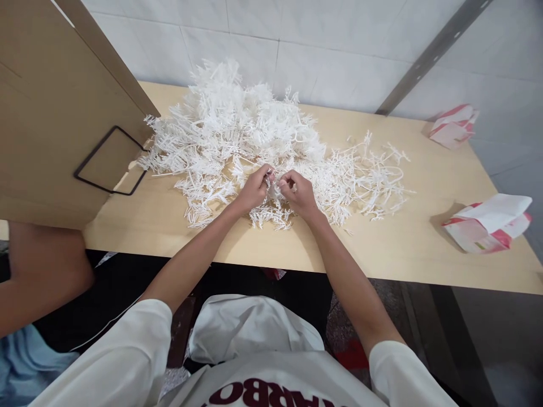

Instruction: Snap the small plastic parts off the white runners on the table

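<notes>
A large heap of white branching plastic pieces (254,121), like thin fringed twigs, spreads over the pale wooden table (373,249). At the heap's near edge, my left hand (255,187) pinches one of these white sprigs. Close beside it on the right, my right hand (297,192) has its fingers curled together at the same spot, and a bit of white shows by its fingertips. Exactly how the sprig runs between the two hands is too small to make out. Looser strands (377,175) trail off to the right of the heap.
A tall cardboard panel (63,113) stands at the left, with a black wire frame (111,161) against it. Two red-and-white paper packets (487,223) (453,125) sit at the right. A tiled wall (331,51) closes the back. Another person's arm (46,271) is at the lower left.
</notes>
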The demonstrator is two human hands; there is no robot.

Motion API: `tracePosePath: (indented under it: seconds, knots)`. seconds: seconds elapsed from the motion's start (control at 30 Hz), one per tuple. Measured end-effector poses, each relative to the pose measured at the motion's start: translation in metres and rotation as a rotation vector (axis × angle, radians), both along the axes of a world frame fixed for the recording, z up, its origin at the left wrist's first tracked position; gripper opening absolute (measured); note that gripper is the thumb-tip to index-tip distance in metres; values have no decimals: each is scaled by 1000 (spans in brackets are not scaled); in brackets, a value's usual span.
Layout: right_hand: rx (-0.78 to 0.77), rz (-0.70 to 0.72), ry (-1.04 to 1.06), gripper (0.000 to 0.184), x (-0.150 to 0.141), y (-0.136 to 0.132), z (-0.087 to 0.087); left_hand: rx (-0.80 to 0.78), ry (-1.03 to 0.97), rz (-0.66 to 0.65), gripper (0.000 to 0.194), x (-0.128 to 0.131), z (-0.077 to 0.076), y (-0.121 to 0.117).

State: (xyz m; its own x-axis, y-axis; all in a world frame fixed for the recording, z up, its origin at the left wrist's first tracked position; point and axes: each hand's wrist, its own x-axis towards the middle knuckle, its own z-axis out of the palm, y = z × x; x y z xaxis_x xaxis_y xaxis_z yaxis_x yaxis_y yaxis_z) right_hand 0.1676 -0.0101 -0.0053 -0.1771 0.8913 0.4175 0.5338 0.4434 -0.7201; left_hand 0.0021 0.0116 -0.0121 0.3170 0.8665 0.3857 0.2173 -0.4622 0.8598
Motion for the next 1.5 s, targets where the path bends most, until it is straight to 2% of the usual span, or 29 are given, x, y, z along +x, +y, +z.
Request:
tracePosePath:
  seconds: [0.13,0.3,0.4,0.53,0.63,0.73,0.83,0.93,1.03,1.2,1.27,1.37,1.43,1.5]
  knots:
    - [128,-127,13,25,0,1,2,-80,-108,6,8,1,0,0]
    - [199,22,-123,29,-1,3,-2,-76,-132,43,21,4,1,-3]
    - [201,48,-109,29,-2,2,-3,-129,-201,27,32,4,3,-3]
    - [182,-75,50,26,-4,-1,-1,-252,-307,-10,40,2,6,0]
    - [120,-183,247,27,-6,-4,3,-261,-220,-66,44,1,8,-1]
    - [20,-210,424,30,-8,-5,8,-257,-156,-110,39,3,10,-6]
    - [-101,-159,503,33,-6,-4,12,-269,-219,-90,36,4,14,-11]
    - [-153,-21,456,30,-3,-5,13,-213,-232,-71,33,2,16,-12]
    - [-95,46,330,25,-2,-7,12,-176,-228,-42,38,-1,16,-10]
    - [25,24,53,23,-6,-9,3,-62,-160,123,44,4,13,-9]
    - [29,25,-3,24,-7,-10,-1,-35,-161,109,46,7,11,-9]
    - [12,83,117,27,-8,-16,-1,-122,-245,62,46,8,5,-6]
    - [8,149,236,27,-8,-20,2,-174,-344,157,45,5,1,-2]
    - [28,160,228,26,-7,-21,5,-185,-379,211,41,2,0,0]
